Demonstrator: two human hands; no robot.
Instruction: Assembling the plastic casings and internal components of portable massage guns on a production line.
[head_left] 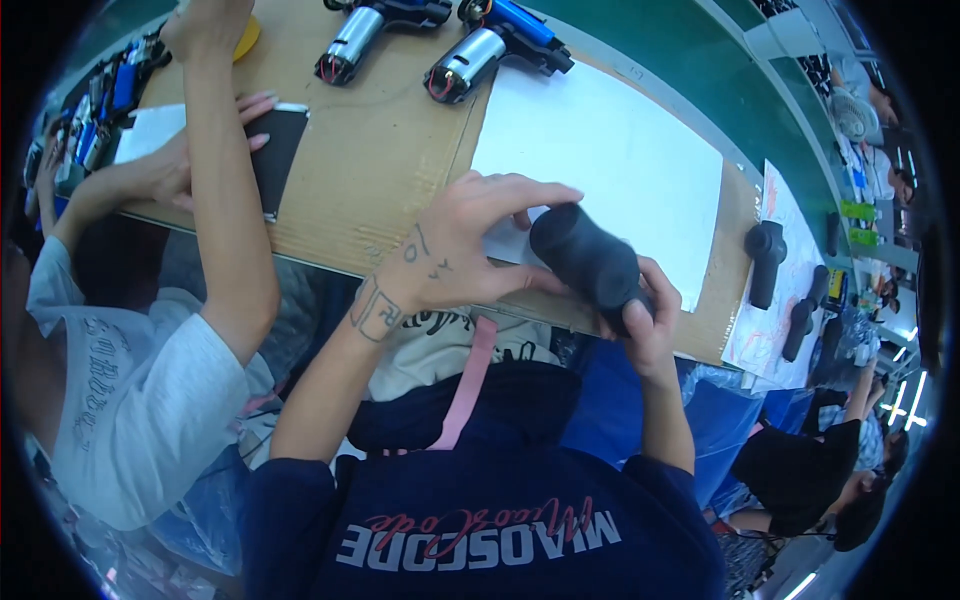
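A black, T-shaped device, like a massage gun body, is tilted above the table's front edge. My right hand is closed round its lower right part, thumb on the near side. My left hand is at the device's left end with thumb and forefinger spread wide about it. Whether those fingertips touch the device, I cannot tell. Behind both hands lies a white sheet. Two blue-and-black motor assemblies with silver motors, one left and one right, lie at the table's far side.
Cardboard covers the table. On the right, several black devices lie on and beside a marked paper. At left, a co-worker's arm reaches across, the other hand on a dark flat piece. Blue plastic hangs below the table edge.
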